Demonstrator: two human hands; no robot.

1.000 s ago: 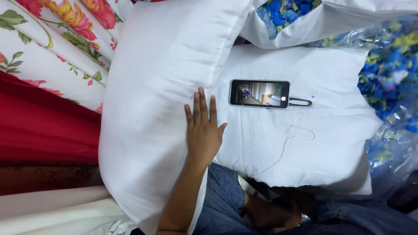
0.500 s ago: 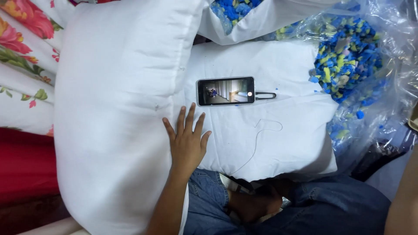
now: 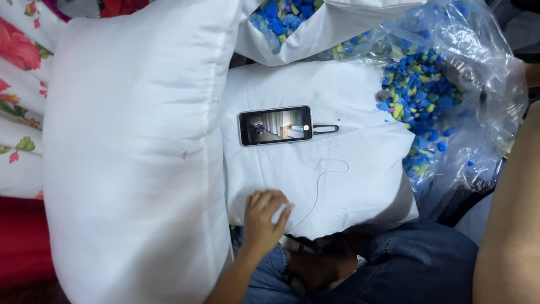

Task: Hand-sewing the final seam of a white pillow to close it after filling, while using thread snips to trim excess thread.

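- Pinching the near edge of the flat pillow (image 3: pixel 337 186), our left hand (image 3: pixel 263 219) has its fingers curled on the fabric.
- This pillow stretches rightward from that hand, phone (image 3: pixel 275 125) lying on top.
- Only our right forearm (image 3: pixel 509 225) shows; its grip we cannot tell.

So the left hand (image 3: pixel 263 217) comes up from the bottom edge, forearm angled up and a bit to the right, wrist pretty much straight. The back of the hand faces the camera and the fingers (image 3: pixel 275 198) are curled in, knuckles bunched, more of a loose fist than a flat palm. Over on the far right there's a bare forearm (image 3: pixel 509 225) running up along the edge, but its hand is out of shot, so no telling how it's posed.
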